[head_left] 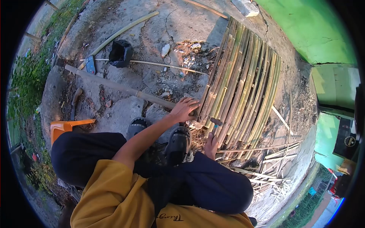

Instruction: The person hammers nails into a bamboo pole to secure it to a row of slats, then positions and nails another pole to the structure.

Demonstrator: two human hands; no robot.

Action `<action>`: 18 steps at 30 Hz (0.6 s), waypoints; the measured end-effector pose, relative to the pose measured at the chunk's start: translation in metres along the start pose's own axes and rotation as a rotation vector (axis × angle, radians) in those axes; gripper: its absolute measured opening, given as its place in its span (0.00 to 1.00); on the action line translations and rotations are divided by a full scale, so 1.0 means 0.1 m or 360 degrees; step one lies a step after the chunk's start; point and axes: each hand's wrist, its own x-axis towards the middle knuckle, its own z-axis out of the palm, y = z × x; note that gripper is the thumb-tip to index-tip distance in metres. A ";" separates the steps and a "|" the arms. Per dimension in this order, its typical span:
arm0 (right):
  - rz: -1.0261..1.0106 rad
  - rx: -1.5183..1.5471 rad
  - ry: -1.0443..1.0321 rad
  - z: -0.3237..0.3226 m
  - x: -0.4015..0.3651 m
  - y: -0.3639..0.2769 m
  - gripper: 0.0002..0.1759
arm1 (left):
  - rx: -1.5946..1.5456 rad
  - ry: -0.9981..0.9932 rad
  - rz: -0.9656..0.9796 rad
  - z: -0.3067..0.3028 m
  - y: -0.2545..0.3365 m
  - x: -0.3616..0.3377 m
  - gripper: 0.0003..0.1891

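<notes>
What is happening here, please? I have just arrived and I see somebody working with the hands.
A person sits low over a panel of bamboo slats laid side by side on the ground. The right hand holds a hammer, its head over the panel's near end. The left hand is at the panel's near corner, by the end of a bamboo pole; its grip is not clear. Loose strips lie to the right.
</notes>
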 end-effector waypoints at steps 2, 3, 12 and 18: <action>-0.0001 0.0071 -0.0068 0.04 -0.04 0.04 0.21 | 0.0017 0.0186 -0.0005 0.04 0.01 -0.08 0.27; 0.0134 0.0124 -0.0079 0.05 -0.07 0.09 0.20 | -0.0089 0.0176 -0.0037 0.06 0.02 -0.11 0.22; 0.0100 -0.0004 -0.0199 0.07 -0.12 -0.16 0.17 | -0.0340 0.0205 -0.0069 0.28 0.02 -0.14 0.12; 0.0148 -0.0072 -0.0229 0.12 -0.13 -0.17 0.17 | -0.0362 0.0148 -0.0128 0.36 0.00 -0.09 0.15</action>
